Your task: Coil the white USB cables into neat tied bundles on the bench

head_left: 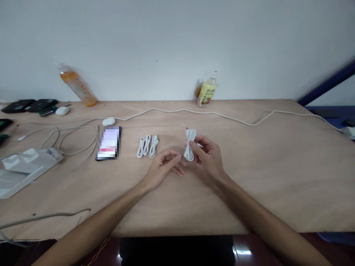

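Clearly, the right hand point(210, 156) pinches a coiled white cable point(189, 150). Just left of it, the left hand point(163, 165) curls half-open, empty.

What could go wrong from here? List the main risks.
1. The right hand pinches a white cable bundle between thumb and fingers, so the bundle might slip or its loops might spread if the grip loosens.
2. Three more white bundles lie close together just beyond the left hand; a careless sweep of that hand could knock them out of line or tangle them.
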Demonstrator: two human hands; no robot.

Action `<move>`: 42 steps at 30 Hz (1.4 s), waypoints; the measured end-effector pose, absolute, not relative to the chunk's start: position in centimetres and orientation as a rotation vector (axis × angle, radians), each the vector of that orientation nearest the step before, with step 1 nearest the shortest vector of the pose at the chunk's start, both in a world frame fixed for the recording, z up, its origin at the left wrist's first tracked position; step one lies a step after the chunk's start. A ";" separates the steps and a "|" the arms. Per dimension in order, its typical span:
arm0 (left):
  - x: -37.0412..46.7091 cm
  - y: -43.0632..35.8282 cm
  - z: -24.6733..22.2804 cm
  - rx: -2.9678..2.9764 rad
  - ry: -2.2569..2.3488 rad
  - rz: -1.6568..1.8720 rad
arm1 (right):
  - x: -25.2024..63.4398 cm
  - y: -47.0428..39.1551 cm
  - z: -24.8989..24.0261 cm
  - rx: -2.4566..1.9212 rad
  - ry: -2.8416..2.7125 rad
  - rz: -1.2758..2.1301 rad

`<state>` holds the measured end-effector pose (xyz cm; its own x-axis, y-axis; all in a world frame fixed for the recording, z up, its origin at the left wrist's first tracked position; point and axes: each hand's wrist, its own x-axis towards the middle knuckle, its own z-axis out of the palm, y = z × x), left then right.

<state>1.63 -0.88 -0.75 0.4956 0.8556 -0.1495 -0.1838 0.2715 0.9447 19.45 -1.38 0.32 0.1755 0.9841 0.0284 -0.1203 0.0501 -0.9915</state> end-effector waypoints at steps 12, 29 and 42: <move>1.6 -1.2 -1.2 1.098 0.763 0.784 | 26.7 1.6 2.5 -1.910 -1.197 0.671; 1.6 -1.3 -1.1 1.250 0.811 0.793 | 27.1 1.9 1.3 -2.322 -1.556 0.484; -1.2 1.2 0.3 2.143 1.995 0.983 | 23.9 0.7 -0.1 -1.723 -1.800 0.176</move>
